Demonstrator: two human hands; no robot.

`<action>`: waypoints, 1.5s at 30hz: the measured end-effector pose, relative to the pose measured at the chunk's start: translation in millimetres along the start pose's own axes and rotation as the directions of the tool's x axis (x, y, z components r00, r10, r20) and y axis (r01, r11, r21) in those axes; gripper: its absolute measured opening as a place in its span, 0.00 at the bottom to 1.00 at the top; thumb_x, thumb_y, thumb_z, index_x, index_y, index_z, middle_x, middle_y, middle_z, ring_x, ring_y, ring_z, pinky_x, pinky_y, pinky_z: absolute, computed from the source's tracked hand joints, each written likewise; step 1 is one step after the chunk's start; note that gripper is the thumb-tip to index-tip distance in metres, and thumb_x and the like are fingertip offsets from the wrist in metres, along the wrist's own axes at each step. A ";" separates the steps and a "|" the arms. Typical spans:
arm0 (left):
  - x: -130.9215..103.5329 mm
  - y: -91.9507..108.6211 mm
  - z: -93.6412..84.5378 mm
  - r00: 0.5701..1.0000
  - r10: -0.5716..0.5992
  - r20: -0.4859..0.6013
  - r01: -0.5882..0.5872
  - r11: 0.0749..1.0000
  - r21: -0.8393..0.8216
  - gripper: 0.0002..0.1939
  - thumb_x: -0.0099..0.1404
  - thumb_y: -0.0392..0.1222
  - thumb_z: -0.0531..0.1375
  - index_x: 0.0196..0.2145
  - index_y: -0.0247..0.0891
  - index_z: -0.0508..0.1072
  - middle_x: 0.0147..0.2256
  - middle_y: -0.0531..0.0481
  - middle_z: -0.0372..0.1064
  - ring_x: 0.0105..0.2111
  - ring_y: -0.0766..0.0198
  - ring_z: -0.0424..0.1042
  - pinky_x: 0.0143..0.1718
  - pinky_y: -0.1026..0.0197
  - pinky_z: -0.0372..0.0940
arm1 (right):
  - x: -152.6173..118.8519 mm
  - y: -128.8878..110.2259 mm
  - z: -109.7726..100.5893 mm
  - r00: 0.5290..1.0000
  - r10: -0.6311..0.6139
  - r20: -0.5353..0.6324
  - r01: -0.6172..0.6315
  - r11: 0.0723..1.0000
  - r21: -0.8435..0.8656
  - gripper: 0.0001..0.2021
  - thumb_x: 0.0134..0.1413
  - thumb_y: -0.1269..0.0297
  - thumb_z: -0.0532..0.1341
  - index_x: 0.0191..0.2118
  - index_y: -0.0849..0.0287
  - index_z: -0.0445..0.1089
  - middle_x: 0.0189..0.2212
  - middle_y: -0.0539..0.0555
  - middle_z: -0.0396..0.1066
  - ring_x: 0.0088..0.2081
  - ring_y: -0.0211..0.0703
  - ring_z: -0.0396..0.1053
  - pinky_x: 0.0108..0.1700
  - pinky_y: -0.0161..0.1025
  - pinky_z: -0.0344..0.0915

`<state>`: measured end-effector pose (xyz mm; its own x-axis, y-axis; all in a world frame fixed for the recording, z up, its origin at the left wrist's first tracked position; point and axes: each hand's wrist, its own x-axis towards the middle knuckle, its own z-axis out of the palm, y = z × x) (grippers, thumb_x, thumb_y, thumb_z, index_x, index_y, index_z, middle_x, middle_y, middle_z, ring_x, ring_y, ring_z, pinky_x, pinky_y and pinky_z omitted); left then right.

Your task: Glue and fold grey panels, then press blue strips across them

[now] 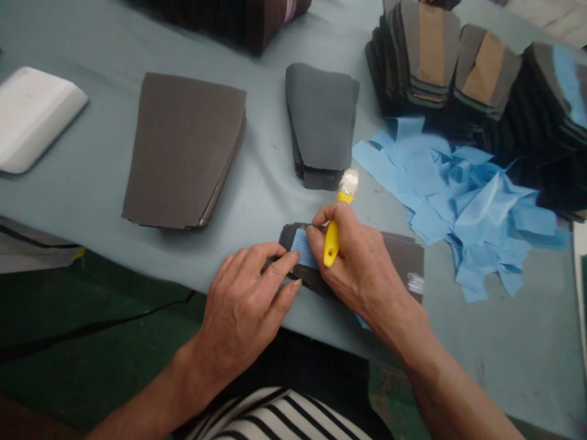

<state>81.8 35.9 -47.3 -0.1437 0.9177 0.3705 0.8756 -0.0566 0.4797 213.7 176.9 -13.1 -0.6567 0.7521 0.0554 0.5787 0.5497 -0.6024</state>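
My right hand (353,250) is closed round the yellow handle of a paintbrush (331,243), its white-coated bristles pointing away from me. The fingertips of that hand also press on a blue fabric strip (303,249) lying across a stack of dark grey panels (403,260) at the table's near edge. My left hand (252,290) has its fingers bent at the left end of this stack, with the fingertips on the strip's edge. White smears mark the stack's right end. Part of the stack is hidden under my right hand.
A pile of blue strips (458,189) lies to the right. Beyond the hands are a brown-grey panel stack (188,146) and a smaller grey stack (323,116). Several bundles (413,55) stand at the back right. A white object (39,116) rests at far left.
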 end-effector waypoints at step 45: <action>26.8 10.9 14.7 0.994 0.075 -0.081 -0.065 0.991 0.120 0.10 0.76 0.32 0.59 0.52 0.34 0.78 0.51 0.44 0.82 0.43 0.50 0.73 0.44 0.47 0.67 | -9.6 2.5 -21.8 0.987 -0.048 0.152 0.023 0.987 0.162 0.15 0.57 0.72 0.55 0.50 0.54 0.62 0.29 0.47 0.70 0.28 0.43 0.68 0.32 0.36 0.57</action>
<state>94.4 65.7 -43.8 -0.1144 0.8762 0.4682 0.9321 -0.0684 0.3557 231.9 178.9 2.2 -0.7495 0.6609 -0.0376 0.4778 0.5007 -0.7218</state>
